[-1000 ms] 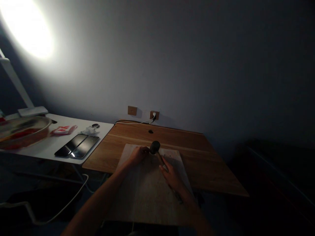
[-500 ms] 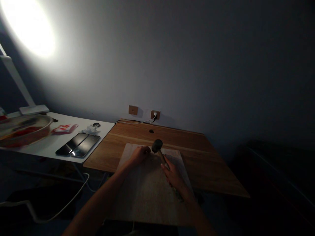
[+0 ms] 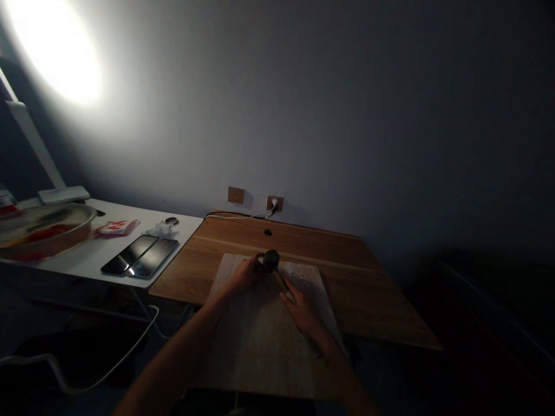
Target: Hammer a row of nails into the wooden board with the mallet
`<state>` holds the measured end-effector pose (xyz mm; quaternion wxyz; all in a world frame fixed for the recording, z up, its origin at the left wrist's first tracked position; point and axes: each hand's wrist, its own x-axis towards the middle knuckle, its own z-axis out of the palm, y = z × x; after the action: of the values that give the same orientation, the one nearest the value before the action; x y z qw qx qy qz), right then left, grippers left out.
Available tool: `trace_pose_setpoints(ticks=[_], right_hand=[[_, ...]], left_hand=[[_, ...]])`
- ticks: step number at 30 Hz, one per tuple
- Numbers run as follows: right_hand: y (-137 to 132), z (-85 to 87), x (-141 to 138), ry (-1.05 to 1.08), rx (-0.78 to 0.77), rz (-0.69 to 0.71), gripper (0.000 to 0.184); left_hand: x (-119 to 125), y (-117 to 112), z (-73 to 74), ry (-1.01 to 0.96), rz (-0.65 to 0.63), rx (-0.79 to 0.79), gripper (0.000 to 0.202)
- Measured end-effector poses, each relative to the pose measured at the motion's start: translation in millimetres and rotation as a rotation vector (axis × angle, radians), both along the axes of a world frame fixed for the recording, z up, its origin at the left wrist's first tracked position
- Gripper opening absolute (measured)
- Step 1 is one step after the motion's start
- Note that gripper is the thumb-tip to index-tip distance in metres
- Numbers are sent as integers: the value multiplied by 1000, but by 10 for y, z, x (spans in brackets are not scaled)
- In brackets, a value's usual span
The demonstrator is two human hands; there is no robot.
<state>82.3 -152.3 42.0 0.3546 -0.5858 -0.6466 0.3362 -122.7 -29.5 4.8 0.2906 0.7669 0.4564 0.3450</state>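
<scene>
My right hand [image 3: 302, 311] is closed around the handle of a rubber mallet [image 3: 271, 259]. The mallet's dark round head points away from me, over the far part of a pale wooden board [image 3: 260, 352]. Just left of that head, my left hand [image 3: 245, 275] has its fingers drawn together low over the board. What its fingertips hold, if anything, is hidden in the dim light and behind the mallet head. A few tiny bits [image 3: 302, 276] lie on the board to the right of the mallet.
Under the board is a brown wooden table [image 3: 368, 300]. On the white table [image 3: 93, 263] at left are two phones [image 3: 152, 257], a red-and-white packet [image 3: 117, 227], a clear plastic tub [image 3: 82, 222] and a lamp [image 3: 37, 144]. Cables run to a wall socket [image 3: 275, 203].
The mallet head has come down and nearer to my left fingers, its handle now more foreshortened. My left hand has stayed in nearly the same spot.
</scene>
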Motion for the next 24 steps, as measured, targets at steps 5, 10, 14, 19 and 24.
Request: trace_pose_setpoints(ticks=[5, 10, 14, 19, 24], right_hand=[[17, -63, 23, -54, -37, 24, 65], [-8, -8, 43, -78, -54, 25, 67], [-29, 35, 52, 15, -14, -11, 64], [-29, 41, 86, 72, -56, -84, 70], [-54, 40, 119, 81, -12, -83, 70]], left_hand=[[12, -18, 57, 7, 5, -12, 57], [-35, -46, 121, 84, 34, 3, 41], [-34, -188, 198, 296, 53, 65, 23], [136, -381, 368, 540, -29, 90, 31], [116, -363, 463, 658, -29, 88, 33]])
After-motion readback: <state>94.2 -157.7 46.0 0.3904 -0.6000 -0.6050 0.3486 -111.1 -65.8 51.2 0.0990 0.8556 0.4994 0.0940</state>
